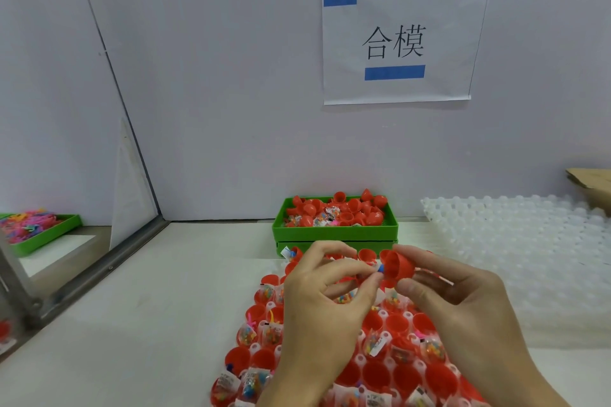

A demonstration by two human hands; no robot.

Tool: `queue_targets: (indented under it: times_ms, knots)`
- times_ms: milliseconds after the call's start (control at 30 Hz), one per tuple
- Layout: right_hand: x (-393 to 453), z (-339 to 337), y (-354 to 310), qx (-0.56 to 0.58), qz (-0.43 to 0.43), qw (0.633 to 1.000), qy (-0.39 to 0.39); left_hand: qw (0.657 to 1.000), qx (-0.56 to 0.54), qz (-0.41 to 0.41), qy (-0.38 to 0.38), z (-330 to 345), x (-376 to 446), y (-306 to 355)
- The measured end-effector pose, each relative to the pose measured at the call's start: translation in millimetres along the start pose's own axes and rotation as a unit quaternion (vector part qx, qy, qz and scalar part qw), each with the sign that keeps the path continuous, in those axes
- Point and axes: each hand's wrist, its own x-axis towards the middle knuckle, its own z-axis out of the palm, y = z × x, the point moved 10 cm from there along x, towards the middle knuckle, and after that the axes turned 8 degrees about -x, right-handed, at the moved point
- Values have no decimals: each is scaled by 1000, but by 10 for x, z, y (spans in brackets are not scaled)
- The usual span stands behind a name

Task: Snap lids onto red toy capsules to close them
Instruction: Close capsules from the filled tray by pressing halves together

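My right hand [463, 301] grips a red capsule half [400, 266] above the tray, its open mouth turned left. My left hand [325, 294] pinches a small toy with a blue tip [381, 269] right at that mouth. Below both hands lies a white holder tray [386, 363] with several red capsule halves [373, 373], some holding bagged toys [248, 334]. A green bin [334, 233] behind the hands is heaped with red lids [350, 205] and a few toy bags.
Stacked empty white holder trays [515, 241] lie at the right, with a cardboard piece [591, 180] behind them. A second green bin [39, 231] of bright toys sits far left past a metal-framed divider [99, 274]. A paper sign [401, 40] hangs on the back wall.
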Motion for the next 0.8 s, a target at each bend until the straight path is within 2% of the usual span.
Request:
queue_targets:
  times_ms: [167, 267, 500, 633, 733, 800]
  knots:
    - [-24, 52, -238, -133, -111, 985, -24, 995, 82, 62, -7, 34, -12, 118]
    - [-42, 73, -259, -160, -132, 978, -29, 992, 99, 72, -14, 59, -21, 133]
    - [-20, 50, -144, -101, -98, 989, -37, 999, 11, 1, -49, 109, -18, 22]
    - [-11, 46, -147, -82, -88, 992, -36, 990, -107, -76, -50, 108, -10, -108]
    - [-12, 45, -153, -74, -84, 993, -31, 983, -124, -86, -101, 186, -3, -89]
    - [-13, 40, -149, -66, -77, 994, -31, 981, -123, -100, -109, 194, -2, -106]
